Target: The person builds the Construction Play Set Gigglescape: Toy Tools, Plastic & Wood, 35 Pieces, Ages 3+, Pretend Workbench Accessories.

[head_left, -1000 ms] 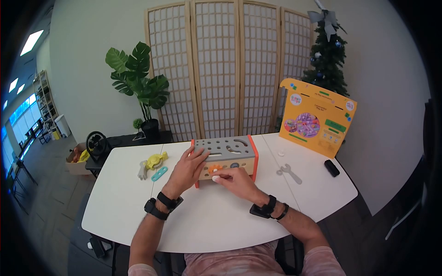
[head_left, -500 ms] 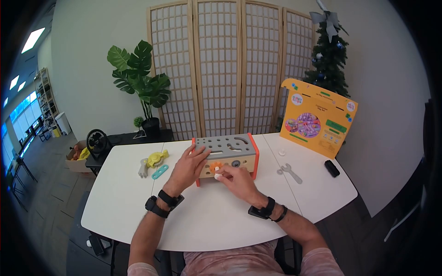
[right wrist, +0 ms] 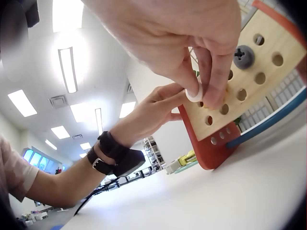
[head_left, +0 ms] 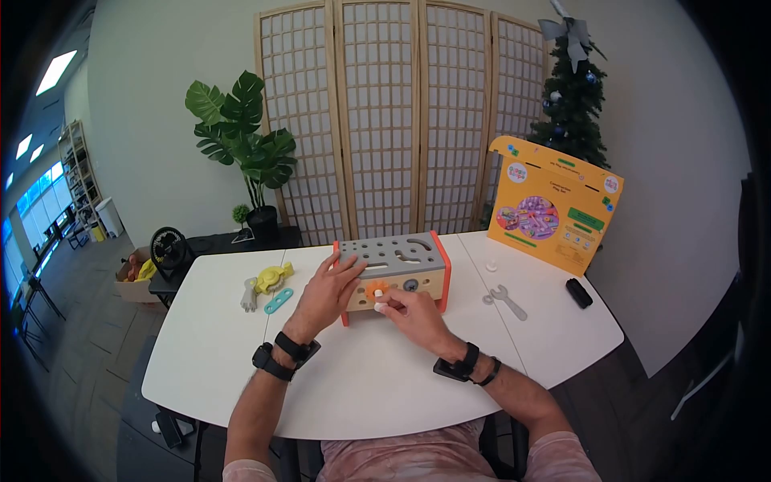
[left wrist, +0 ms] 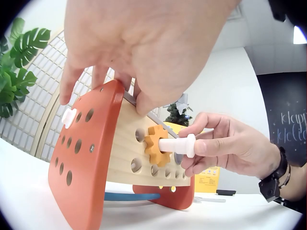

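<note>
A toy workbench [head_left: 393, 251] with a grey top, wooden front and red ends stands on the table. The left hand [head_left: 325, 296] rests over its top left corner, fingers spread on the grey top. In the left wrist view, the right hand [left wrist: 230, 143] pinches the head of a white bolt [left wrist: 177, 146], whose shaft points into the middle of an orange gear [left wrist: 156, 146] at the wooden front. A grey screw [right wrist: 243, 57] sits in the front panel in the right wrist view. The right fingers cover most of the bolt there.
Left of the workbench lie a yellow piece [head_left: 274, 278], a grey-handled tool [head_left: 249, 296] and a teal strip [head_left: 279, 301]. To the right are a grey wrench [head_left: 509, 304], a grey nut [head_left: 487, 300], a white piece [head_left: 491, 267], a black case [head_left: 578, 294] and a standing yellow box [head_left: 554, 205].
The right hand has shifted slightly at the gear, and more of the white bolt shows between its fingers and the gear. The left hand stays on the workbench.
</note>
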### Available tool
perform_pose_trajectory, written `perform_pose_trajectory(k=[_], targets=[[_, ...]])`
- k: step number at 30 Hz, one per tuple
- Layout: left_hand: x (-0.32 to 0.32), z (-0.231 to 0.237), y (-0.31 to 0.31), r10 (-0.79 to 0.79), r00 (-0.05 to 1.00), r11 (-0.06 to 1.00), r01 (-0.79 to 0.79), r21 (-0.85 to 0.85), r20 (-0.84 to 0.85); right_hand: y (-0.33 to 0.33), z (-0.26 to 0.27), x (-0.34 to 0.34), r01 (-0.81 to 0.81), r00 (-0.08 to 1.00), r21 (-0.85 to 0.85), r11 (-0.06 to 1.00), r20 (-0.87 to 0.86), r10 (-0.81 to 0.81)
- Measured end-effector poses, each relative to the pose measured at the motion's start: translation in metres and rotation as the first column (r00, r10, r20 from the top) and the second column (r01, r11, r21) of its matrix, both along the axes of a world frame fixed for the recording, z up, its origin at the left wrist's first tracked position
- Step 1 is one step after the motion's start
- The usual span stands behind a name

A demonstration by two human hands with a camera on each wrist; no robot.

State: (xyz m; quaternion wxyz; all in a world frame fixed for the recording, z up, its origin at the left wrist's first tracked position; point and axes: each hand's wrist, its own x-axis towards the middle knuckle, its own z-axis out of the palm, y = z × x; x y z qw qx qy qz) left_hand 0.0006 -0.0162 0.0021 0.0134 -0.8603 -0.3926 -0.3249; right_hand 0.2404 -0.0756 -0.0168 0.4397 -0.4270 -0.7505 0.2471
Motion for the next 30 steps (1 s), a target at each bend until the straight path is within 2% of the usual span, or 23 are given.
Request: perform_pose_trajectory(k=[3, 9, 11, 14, 18, 23, 30], targets=[[0.001, 0.002, -0.004, 0.01, 1.0, 1.0, -0.01, -0.011, 0.005, 0.001, 0.002, -0.002, -0.008, 1.0, -0.013, 1.0, 0.013, 0.008], [0.0, 0.0, 0.0, 0.003, 1.0, 1.0, -0.003, 0.031, -0.007, 0.015, -0.008, -0.002, -0.009, 0.995, 0.041, 0.999, -0.096, 0.013], [0.0, 0.0, -0.001, 0.004, 1.0, 1.0, -0.004, 0.022, -0.002, 0.014, 0.002, 0.001, 0.047, 0.999, -0.065, 0.997, 0.005, -0.047], [0.0, 0.002, -0.002, 0.006, 1.0, 1.0, -0.006, 0.012, 0.006, 0.005, 0.017, -0.001, 0.08, 0.995, -0.058, 0.995, 0.059, -0.076], [0.001, 0.005, -0.005, -0.026, 0.998, 0.999, 0.029, -0.045, 0.062, 0.013, 0.008, 0.002, 0.039, 0.997, -0.081, 0.996, 0.064, -0.034], [0.001, 0.002, -0.002, -0.025, 0.999, 0.999, 0.027, -0.028, 0.048, 0.013, 0.012, 0.002, 0.068, 0.989, -0.013, 0.998, 0.13, -0.065], [0.001, 0.003, -0.001, -0.016, 0.999, 1.0, 0.016, -0.022, 0.032, 0.018, 0.017, 0.005, 0.039, 0.992, -0.007, 0.999, 0.12, -0.038]])
